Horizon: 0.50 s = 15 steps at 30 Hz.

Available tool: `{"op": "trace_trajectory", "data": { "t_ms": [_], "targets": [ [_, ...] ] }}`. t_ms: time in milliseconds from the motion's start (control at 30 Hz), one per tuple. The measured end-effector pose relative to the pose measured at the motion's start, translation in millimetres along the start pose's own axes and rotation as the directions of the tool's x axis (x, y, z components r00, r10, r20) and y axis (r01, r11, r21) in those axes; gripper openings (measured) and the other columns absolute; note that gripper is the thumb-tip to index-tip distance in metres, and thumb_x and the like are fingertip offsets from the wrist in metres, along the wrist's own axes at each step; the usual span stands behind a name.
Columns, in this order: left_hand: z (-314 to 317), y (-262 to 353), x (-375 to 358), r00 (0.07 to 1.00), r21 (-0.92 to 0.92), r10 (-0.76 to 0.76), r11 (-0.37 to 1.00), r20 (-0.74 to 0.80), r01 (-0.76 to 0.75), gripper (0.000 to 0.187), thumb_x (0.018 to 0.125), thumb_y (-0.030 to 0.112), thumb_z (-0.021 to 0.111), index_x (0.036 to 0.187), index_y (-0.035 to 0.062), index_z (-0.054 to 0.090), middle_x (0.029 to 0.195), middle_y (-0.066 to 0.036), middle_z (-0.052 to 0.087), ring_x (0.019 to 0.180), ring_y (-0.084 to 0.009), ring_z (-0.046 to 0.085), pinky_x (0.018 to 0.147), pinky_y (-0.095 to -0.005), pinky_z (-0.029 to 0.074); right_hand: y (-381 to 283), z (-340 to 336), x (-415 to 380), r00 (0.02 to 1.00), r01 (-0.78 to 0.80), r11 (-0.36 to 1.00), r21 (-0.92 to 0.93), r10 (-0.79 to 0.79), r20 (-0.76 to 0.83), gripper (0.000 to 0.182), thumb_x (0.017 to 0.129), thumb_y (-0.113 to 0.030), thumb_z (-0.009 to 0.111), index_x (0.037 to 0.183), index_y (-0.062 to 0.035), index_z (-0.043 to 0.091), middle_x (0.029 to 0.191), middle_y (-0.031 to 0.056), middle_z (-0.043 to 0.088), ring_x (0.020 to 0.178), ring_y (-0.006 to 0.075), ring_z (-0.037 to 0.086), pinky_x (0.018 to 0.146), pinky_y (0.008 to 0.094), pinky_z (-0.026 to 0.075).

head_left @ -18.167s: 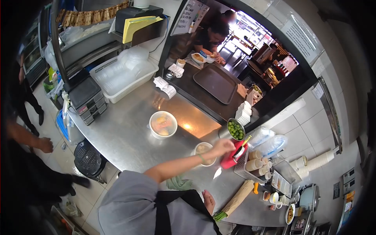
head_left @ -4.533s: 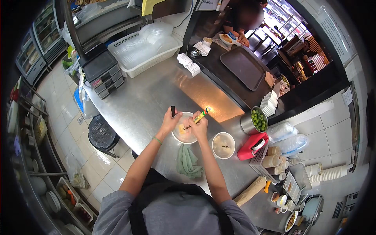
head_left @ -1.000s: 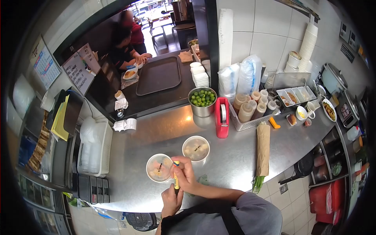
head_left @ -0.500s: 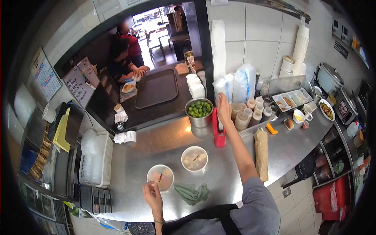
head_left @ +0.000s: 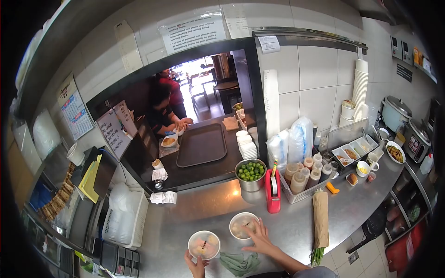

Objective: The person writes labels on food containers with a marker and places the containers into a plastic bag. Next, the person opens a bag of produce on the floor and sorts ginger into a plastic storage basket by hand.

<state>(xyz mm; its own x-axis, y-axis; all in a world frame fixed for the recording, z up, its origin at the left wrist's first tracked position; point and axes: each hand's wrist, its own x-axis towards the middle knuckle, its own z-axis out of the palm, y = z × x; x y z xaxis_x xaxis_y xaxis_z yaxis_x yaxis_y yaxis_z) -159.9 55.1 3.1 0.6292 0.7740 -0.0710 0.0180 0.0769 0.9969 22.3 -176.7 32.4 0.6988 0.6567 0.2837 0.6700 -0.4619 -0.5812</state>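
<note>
Two round white bowls with see-through lids and small dark marks on top rest on the steel counter. At the left bowl (head_left: pixel 204 245), my left hand (head_left: pixel 196 265) touches the lower left rim with its fingers apart. My right hand (head_left: pixel 261 238) lies spread over the right side of the other bowl (head_left: pixel 240 225), fingertips on the lid. A crumpled green cloth (head_left: pixel 239 263) is just below the bowls. The red tape dispenser (head_left: pixel 273 191) stands behind my right hand, with a marker upright in it.
Behind are a pot of green limes (head_left: pixel 251 175), a basket of sauce bottles (head_left: pixel 301 192) and a dark tray (head_left: pixel 202 145). A paper-wrapped bundle (head_left: pixel 320 220) lies at right, a white basket (head_left: pixel 137 217) at left. Beyond the window, a co-worker (head_left: pixel 162 111) handles a bowl.
My right hand has come down from near the tape dispenser onto the right bowl's lid. My left hand has moved to its bowl's rim and opened. The view has tilted up.
</note>
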Motion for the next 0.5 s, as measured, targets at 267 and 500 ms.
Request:
{"op": "trace_trajectory", "data": {
  "t_ms": [267,500],
  "targets": [
    [39.4,12.1,30.5,0.991,-0.13,-0.025,0.991,0.133,0.042,0.071,0.083,0.002,0.05,0.134,0.0095,0.002,0.13,-0.02,0.02,0.085,-0.0299,0.059,0.068,-0.0337,0.055,12.7,22.1,40.5,0.983,0.023,0.995,0.096,-0.005,-0.181,0.094,0.061,-0.024,0.076,0.137,-0.0163,0.02,0.137,0.0278,0.006,0.126,0.0503,0.007,0.101,0.0534,0.018],
    [72.6,25.8,24.8,0.878,0.254,0.434,0.843,0.201,-0.475,0.069,0.078,0.014,0.061,0.133,0.0064,0.02,0.129,-0.021,0.032,0.108,-0.0276,0.044,0.082,-0.0403,0.044,-3.8,4.2,65.5,0.965,-0.155,0.987,-0.044,0.141,-0.223,0.093,0.063,-0.017,0.074,0.138,-0.0148,0.018,0.137,0.0262,0.012,0.126,0.0466,0.013,0.097,0.0549,0.021]
  ]
}}
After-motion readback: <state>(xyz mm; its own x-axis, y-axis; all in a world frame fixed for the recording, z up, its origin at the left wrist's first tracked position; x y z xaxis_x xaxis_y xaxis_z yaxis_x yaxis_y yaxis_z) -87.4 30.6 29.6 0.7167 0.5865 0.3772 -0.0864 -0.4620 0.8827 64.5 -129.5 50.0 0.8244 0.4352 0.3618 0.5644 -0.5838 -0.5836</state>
